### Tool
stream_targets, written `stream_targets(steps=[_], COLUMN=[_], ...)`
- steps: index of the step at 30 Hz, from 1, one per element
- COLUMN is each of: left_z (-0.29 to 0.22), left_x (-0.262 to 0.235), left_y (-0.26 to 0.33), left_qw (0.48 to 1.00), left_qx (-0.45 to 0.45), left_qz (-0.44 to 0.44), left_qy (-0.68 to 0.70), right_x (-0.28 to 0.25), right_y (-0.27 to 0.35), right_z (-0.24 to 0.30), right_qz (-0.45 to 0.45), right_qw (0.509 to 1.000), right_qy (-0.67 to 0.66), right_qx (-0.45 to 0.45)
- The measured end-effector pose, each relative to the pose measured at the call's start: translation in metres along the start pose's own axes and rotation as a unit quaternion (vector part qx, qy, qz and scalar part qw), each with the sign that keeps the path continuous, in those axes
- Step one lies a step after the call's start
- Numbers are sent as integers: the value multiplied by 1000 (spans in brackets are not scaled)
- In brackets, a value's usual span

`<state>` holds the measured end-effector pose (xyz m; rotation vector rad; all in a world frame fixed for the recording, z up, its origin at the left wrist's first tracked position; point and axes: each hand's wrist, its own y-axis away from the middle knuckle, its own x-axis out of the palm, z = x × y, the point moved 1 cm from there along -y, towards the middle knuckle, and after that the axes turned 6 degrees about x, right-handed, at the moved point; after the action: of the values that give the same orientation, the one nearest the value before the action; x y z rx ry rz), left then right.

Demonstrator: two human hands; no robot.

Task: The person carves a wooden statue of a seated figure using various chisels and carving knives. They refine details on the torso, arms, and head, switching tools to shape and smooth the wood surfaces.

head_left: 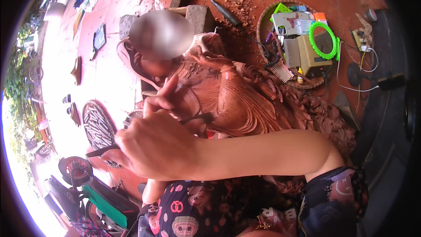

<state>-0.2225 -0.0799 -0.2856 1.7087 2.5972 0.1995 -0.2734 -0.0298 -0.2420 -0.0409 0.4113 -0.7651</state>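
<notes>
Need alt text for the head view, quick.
A person's right hand grips a thin dark tool across a reddish wooden carving, while the left hand rests on it. A basket of tools sits behind on the red floor.

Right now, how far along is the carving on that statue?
The wooden statue already has its flowing robe folds cut in. In hand: the right hand grips a chisel while the left hand steadies another tool on the wood. Remaining detail cannot be judged; the hands cover that patch.
</notes>
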Motion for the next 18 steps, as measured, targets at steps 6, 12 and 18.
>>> stream_targets(steps=[6,12,18], left_z=[-5,13,30], left_x=[0,0,-13], left_y=[-1,-5,-6], left_qw=[986,982,979], left_qx=[74,153,182], left_qz=[71,91,59], left_qy=[-131,-57,-63], right_x=[-6,-7,5], right_y=[12,16,17], right_z=[0,0,-1], right_qz=[4,23,28], right_qw=[999,998,995], right_qy=[-41,-52,-45], right_qx=[-6,-30,-84])
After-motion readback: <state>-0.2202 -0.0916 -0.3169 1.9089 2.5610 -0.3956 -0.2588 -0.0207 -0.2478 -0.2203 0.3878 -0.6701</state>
